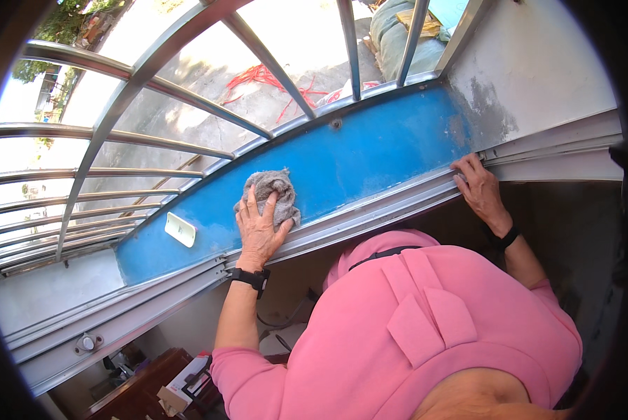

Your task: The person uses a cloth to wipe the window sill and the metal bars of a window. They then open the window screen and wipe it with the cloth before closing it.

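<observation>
My left hand (259, 228) is on a crumpled grey cloth (272, 191), its fingers spread over the near side. The cloth lies on the blue-painted window sill (366, 144), close to the sliding-window track (366, 205). Toward the right, my right hand (479, 186) has its bent fingers hooked over the metal track, beside the end of a window sash (555, 157). Black bands circle both wrists. A pale, shallow plastic dish (180, 229) sits on the sill left of the cloth.
Metal security bars (182, 100) curve beyond the sill. Outside, red strapping (261, 79) lies on concrete near a grey-green covered pile (393, 37). At lower left, a sash with a round knob (87, 343) stands above a dark red wooden cabinet (130, 391) and a box (188, 375).
</observation>
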Demonstrator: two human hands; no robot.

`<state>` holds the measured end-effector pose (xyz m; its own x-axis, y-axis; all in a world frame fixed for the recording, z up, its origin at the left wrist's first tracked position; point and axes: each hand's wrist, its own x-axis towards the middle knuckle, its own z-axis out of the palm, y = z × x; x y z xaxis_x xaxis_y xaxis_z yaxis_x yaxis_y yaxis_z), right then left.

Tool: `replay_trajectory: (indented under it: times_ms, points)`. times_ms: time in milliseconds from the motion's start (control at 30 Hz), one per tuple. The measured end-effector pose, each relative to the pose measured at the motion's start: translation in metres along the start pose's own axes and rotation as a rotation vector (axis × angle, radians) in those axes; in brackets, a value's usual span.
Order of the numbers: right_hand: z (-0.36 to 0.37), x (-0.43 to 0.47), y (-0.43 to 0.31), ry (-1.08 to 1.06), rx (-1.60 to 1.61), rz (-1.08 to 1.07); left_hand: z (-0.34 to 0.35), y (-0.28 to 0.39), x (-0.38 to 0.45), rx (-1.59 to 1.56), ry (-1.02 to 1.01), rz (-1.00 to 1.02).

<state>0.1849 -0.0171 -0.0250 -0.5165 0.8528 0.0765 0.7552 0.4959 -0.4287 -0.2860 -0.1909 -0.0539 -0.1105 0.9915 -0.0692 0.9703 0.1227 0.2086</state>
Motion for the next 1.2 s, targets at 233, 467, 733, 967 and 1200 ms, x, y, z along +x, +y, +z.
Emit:
replay_trajectory:
  times_ms: [233,467,733,967,1200]
  points:
    - [0.003,-0.003,0.004,0.027,0.018,-0.005,0.019,0.084,0.036,0.037,-0.140,0.206]
    - [0.005,-0.007,0.007,0.072,-0.004,-0.035,0.017,0.174,0.083,-0.006,-0.311,0.497]
    - [0.008,-0.010,0.010,0.108,0.030,-0.043,-0.005,0.174,0.132,-0.936,-0.903,0.356]
    - [0.006,-0.011,0.009,0.078,0.059,-0.022,-0.073,0.093,0.141,-1.723,0.145,-0.239]
    - [-0.001,-0.011,0.006,0.073,0.025,-0.058,-0.068,0.070,0.254,-1.435,0.586,-0.301]
